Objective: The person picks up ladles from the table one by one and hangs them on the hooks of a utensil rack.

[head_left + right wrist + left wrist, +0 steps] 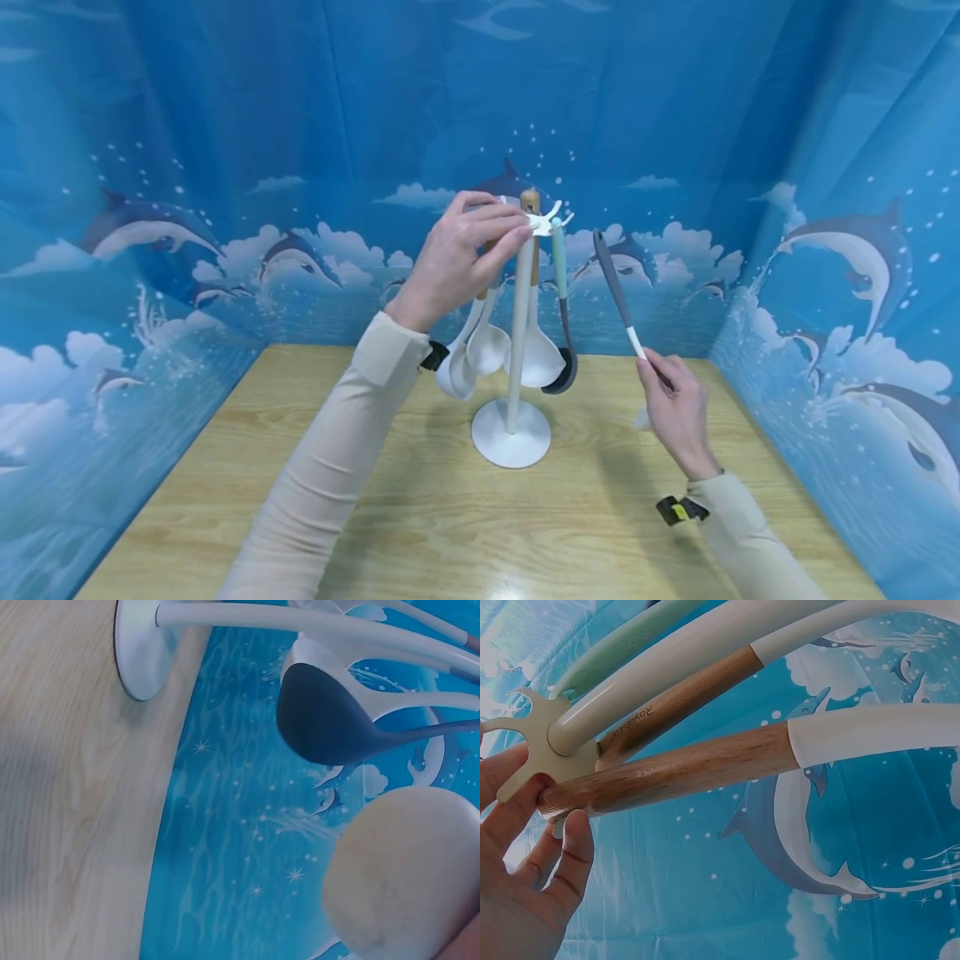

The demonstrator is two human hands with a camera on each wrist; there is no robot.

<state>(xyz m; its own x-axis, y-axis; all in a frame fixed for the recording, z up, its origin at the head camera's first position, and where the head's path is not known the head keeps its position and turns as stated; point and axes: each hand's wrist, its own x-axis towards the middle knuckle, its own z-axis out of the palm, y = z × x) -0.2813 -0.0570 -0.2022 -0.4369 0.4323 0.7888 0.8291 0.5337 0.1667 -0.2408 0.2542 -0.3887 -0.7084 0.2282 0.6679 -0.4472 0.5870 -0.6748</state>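
Observation:
My left hand (468,250) grips the hooked top of a white utensil rack (517,333). In the left wrist view its fingers wrap the hook crown (536,742), touching a hanging wooden handle (667,774). To the rack's right, my right hand (675,408) holds a ladle by its white neck (636,340), grey handle (613,279) tilted up toward the hooks and apart from them. The ladle's rounded, pale bowl (405,874) fills the lower right of the right wrist view. A black ladle (322,712) with a green handle (559,258) hangs nearest it.
Several white-headed utensils hang around the pole, among them a broad one (540,358) and a smaller one (487,348). The rack's round base (510,450) stands on a wooden table (420,517). A blue dolphin-print curtain (420,100) encloses the back and sides.

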